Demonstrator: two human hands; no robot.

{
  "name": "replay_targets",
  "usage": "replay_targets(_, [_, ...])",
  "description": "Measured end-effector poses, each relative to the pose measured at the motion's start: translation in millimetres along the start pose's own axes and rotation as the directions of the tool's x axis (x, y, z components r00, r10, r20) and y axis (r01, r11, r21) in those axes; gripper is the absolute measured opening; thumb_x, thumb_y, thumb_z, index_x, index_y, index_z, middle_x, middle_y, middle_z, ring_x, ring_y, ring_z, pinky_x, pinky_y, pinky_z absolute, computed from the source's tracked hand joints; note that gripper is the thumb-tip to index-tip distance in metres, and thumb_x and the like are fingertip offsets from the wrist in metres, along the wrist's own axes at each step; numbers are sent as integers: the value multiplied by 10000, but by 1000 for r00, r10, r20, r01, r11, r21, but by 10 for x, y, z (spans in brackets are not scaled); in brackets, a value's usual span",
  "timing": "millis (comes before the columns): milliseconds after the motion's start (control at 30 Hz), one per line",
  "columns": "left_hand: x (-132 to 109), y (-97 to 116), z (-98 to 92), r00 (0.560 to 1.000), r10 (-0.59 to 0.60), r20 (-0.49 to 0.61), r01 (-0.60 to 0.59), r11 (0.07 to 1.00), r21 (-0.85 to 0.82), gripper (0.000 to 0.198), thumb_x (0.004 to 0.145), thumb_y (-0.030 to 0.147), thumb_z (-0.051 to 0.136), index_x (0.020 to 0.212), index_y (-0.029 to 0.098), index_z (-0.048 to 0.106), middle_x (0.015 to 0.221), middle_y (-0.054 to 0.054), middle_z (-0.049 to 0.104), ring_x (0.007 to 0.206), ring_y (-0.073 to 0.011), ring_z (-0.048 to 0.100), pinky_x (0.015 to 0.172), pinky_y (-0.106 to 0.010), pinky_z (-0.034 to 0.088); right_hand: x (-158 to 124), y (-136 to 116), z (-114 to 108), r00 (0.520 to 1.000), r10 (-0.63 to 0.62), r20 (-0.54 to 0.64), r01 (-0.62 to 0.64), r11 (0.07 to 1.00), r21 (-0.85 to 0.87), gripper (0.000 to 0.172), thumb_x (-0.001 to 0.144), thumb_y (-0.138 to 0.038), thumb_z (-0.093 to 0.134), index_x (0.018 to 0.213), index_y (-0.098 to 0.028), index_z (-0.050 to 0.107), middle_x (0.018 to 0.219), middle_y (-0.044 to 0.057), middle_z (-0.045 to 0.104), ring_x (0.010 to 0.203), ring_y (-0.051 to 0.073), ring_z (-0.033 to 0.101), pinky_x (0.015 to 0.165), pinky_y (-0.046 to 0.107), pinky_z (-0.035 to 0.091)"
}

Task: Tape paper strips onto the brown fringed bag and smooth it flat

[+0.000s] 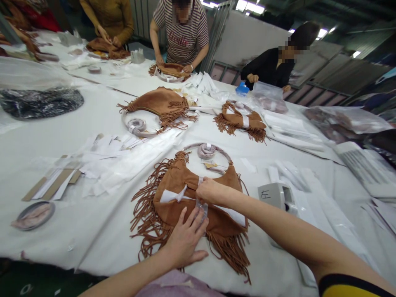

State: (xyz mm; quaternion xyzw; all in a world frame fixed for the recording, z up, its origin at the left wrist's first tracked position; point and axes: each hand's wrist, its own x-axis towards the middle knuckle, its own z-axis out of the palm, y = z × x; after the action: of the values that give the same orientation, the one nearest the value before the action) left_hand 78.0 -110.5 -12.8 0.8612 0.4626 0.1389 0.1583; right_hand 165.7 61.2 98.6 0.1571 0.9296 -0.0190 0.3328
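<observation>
A brown suede fringed bag [173, 181] lies flat on the white table [102, 239] right in front of me, its round wrapped handle [207, 150] pointing away. A white paper strip [173, 196] crosses the bag's middle. My left hand [185, 239] rests flat on the bag's lower part, fingers stretched out. My right hand [210, 192] reaches in from the right and pinches a small clear strip, perhaps tape [202, 206], at the bag's centre.
A grey tape dispenser [276, 196] stands just right of the bag. Two more fringed bags [161, 105] [239, 121] lie further back. Paper strips and cards [93, 161] lie left, a round tin [35, 214] near the front edge. Three people work at the far side.
</observation>
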Motion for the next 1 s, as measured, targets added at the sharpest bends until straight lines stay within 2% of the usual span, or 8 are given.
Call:
replay_targets(233, [7,-8,3,1000,6,-4,-6,1000,-13,832,886,692,305,1503,161,136,1572,-148,108,1444,-316,-10,1126,-594,-89,41,79,49,1000,27,3,-27,998,55,154,782,-208,670,900,-113,694,853,153,714,798,251,675,674,298,470])
replay_targets(433, [16,-18,18,1000,5,8,-4,1000,-22,838,885,697,300,1506,164,119,1569,-152,122,1444,-315,-23,1122,-597,-95,189,345,110,994,105,-33,-96,975,202,549,646,-394,813,1098,-161,606,846,79,707,756,222,655,621,254,430])
replay_targets(500, [12,-19,30,1000,5,13,-5,1000,-28,839,884,703,284,1508,170,110,1570,-151,113,1445,-313,-23,1119,-597,-108,203,492,124,981,181,-64,-158,951,267,484,623,-445,823,988,-185,639,801,52,699,740,218,645,619,252,410])
replay_targets(600, [4,-24,49,1000,12,13,-11,999,-35,843,881,710,271,1510,176,100,1572,-149,97,1445,-314,-25,1113,-593,-139,89,607,146,929,328,-170,-269,916,296,374,747,-460,733,970,-173,640,868,84,695,840,237,634,699,278,416])
replay_targets(733, [23,-28,41,1000,18,2,-18,999,-40,840,883,702,287,1511,178,95,1575,-152,61,1446,-315,-33,1118,-596,-133,-157,321,301,816,482,-319,-367,858,359,293,972,-350,414,1011,-137,611,986,132,673,967,227,606,843,316,420])
replay_targets(800, [34,-22,18,1000,18,5,-18,999,-49,842,883,699,295,1511,174,96,1572,-161,67,1446,-319,-27,1123,-617,-94,-188,48,469,794,504,-340,-366,843,395,348,999,-312,312,1001,-142,616,1001,123,677,964,202,614,864,306,434])
replay_targets(867, [20,-8,7,1000,14,8,-14,998,-53,846,880,697,309,1509,167,112,1566,-175,89,1445,-329,-8,1125,-645,-26,-134,-212,669,768,530,-359,-360,822,442,340,991,-280,320,1135,-127,588,1163,147,645,1086,208,587,934,322,435])
replay_targets(1000, [-63,-5,97,997,49,-63,-49,999,3,825,871,653,404,1499,159,199,1544,-179,198,1433,-349,119,1122,-619,209,24,-549,1017,644,626,-440,-395,765,510,470,977,-259,297,1410,-94,376,1488,159,365,1383,259,323,1119,469,306])
